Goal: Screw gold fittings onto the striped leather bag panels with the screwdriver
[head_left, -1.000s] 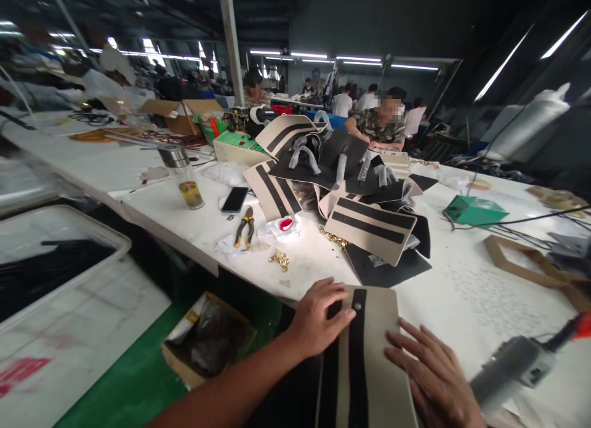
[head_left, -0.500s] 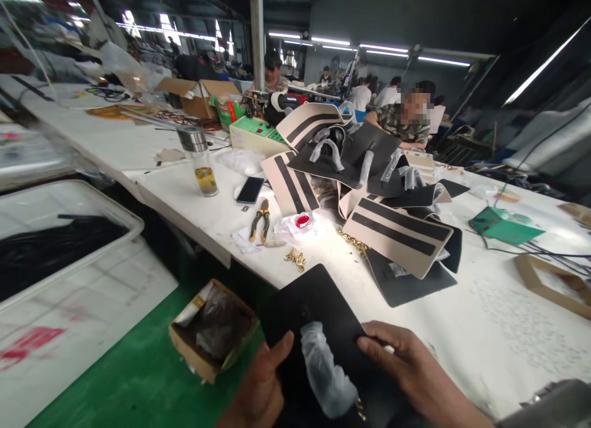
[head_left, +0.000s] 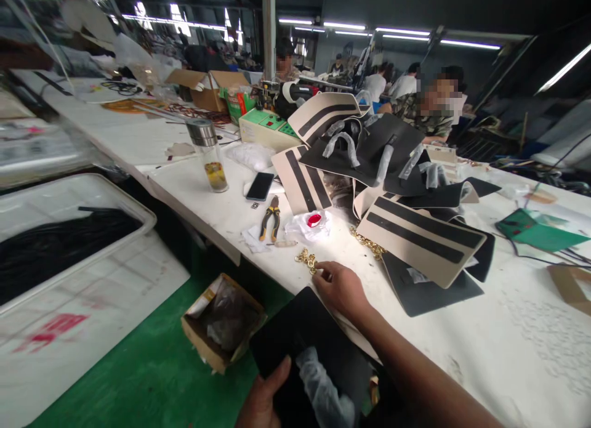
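Head view. The left hand (head_left: pixel 265 394) is clamped on the near left edge of a black panel (head_left: pixel 305 323), its thumb lying on the upper face beside a plastic-wrapped handle (head_left: pixel 325 391). The right hand (head_left: pixel 341 286) reaches past the panel's far edge to the table (head_left: pixel 462 342), thumb and forefinger close together at the right side of a small heap of gold rings (head_left: pixel 305 258); whether they pinch one cannot be told. Pliers (head_left: pixel 270 222) lie just beyond the heap, slightly to its left.
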Demonstrator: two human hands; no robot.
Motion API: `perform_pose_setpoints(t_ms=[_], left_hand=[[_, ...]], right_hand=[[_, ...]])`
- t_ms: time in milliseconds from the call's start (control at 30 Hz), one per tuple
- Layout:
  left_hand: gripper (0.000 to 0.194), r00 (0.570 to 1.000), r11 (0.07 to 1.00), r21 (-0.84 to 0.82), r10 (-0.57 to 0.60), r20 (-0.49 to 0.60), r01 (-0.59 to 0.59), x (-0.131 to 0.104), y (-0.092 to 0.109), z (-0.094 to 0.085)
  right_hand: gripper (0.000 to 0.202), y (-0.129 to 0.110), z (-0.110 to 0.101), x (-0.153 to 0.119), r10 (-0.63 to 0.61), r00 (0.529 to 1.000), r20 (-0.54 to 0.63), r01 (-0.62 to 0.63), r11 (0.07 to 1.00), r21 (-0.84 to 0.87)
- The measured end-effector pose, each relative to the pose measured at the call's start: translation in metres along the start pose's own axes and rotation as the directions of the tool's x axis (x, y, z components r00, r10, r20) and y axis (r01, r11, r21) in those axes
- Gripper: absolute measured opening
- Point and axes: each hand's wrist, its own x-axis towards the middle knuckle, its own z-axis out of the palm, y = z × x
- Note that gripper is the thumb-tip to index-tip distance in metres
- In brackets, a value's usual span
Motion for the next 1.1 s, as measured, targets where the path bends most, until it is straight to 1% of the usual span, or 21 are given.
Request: perform_pose_setpoints(t_ms=[100, 200, 267, 367, 500, 633, 733, 800, 867, 933, 1033, 1100], left_hand=[[0.074, 0.999, 0.999, -0.030, -0.022, -0.028, 0.021, -0.003, 0.005, 0.004], [0.067, 0.998, 0.999, -0.001, -0.052, -0.022, 0.052, -0.005, 0.009, 0.007], [0.066, 0.999, 0.999, 0.030, -0.038, -0.015, 0.039, -0.005, 0.011, 0.009], [0.069, 1.000, 0.999, 0.048, -0.006, 0.007, 0.005, -0.005, 0.013, 0.013], [0.073, 0.997, 0.997, 0.058, 0.044, 0.066, -0.048, -0.009, 0.014, 0.018], [0.076, 0.989, 0.992, 0.073, 0.093, 0.115, -0.102, -0.014, 0.013, 0.020], [0.071, 0.989, 0.991, 0.096, 0.081, 0.124, -0.093, -0.016, 0.010, 0.021], [0.067, 0.991, 0.988, 0.118, 0.087, 0.106, -0.099, -0.017, 0.010, 0.022], [0.065, 0.989, 0.981, 0.137, 0.129, 0.075, -0.138, -0.019, 0.012, 0.025], [0.063, 0.980, 0.966, 0.164, 0.192, 0.060, -0.199, -0.023, 0.014, 0.029], [0.063, 0.959, 0.935, 0.218, 0.267, 0.092, -0.281, -0.030, 0.014, 0.037], [0.064, 0.953, 0.924, 0.242, 0.270, 0.140, -0.297, -0.034, 0.010, 0.044]], right_hand=[[0.024, -0.003, -0.001, 0.001, 0.009, 1.000, 0.022, -0.007, 0.998, -0.068], [0.016, -0.005, -0.007, 0.002, 0.026, 0.997, 0.080, -0.017, 0.995, -0.102], [0.011, -0.006, -0.010, 0.004, 0.042, 0.992, 0.117, -0.028, 0.993, -0.116], [0.010, -0.009, -0.011, 0.007, 0.067, 0.988, 0.142, -0.048, 0.990, -0.132], [0.011, -0.013, -0.011, 0.005, 0.081, 0.987, 0.136, -0.064, 0.990, -0.124], [0.008, -0.013, -0.017, -0.004, 0.080, 0.991, 0.105, -0.071, 0.994, -0.085], [0.008, -0.010, -0.022, -0.009, 0.064, 0.997, 0.052, -0.060, 0.996, -0.067], [0.008, -0.007, -0.026, -0.011, 0.051, 0.999, 0.014, -0.050, 0.998, -0.041], [0.009, -0.003, -0.034, -0.015, 0.051, 0.998, -0.033, -0.051, 0.999, 0.007], [0.010, 0.000, -0.048, -0.024, 0.062, 0.995, -0.082, -0.058, 0.997, 0.058], [0.011, 0.001, -0.079, -0.051, 0.049, 0.992, -0.119, -0.029, 0.986, 0.161], [0.008, -0.003, -0.098, -0.074, -0.002, 0.995, -0.096, 0.025, 0.972, 0.232]])
